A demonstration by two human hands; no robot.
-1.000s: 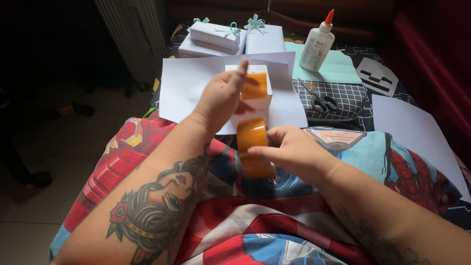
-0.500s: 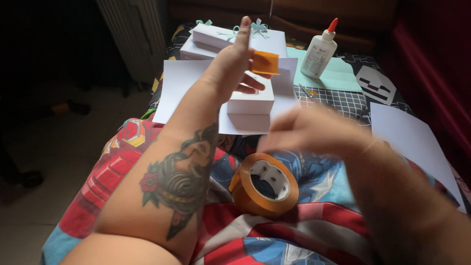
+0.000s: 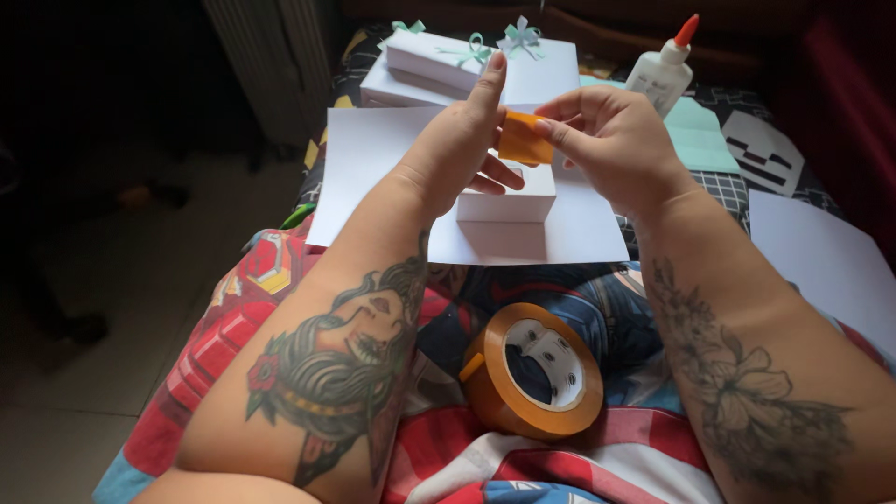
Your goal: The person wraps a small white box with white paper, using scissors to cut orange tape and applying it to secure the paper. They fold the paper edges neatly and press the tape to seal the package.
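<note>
Both hands meet at twelve o'clock over a small white cardboard box [image 3: 505, 194] lying on a white paper sheet [image 3: 373, 163]. The left hand [image 3: 459, 145] and right hand [image 3: 611, 140] each pinch, with fingers closed, one short strip of orange-brown adhesive tape [image 3: 521, 140], held just above the box. At six o'clock, a roll of orange-brown tape [image 3: 532, 371] lies on the patterned blanket [image 3: 215, 336]. A white glue bottle with a red cap [image 3: 661, 70] stands at one o'clock.

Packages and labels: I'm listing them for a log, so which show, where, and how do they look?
Small white box: on white paper, below both hands.
Wrapped white boxes: far edge, stacked, mint bows.
Glue bottle: far right, white, red cap, printed label.
</note>
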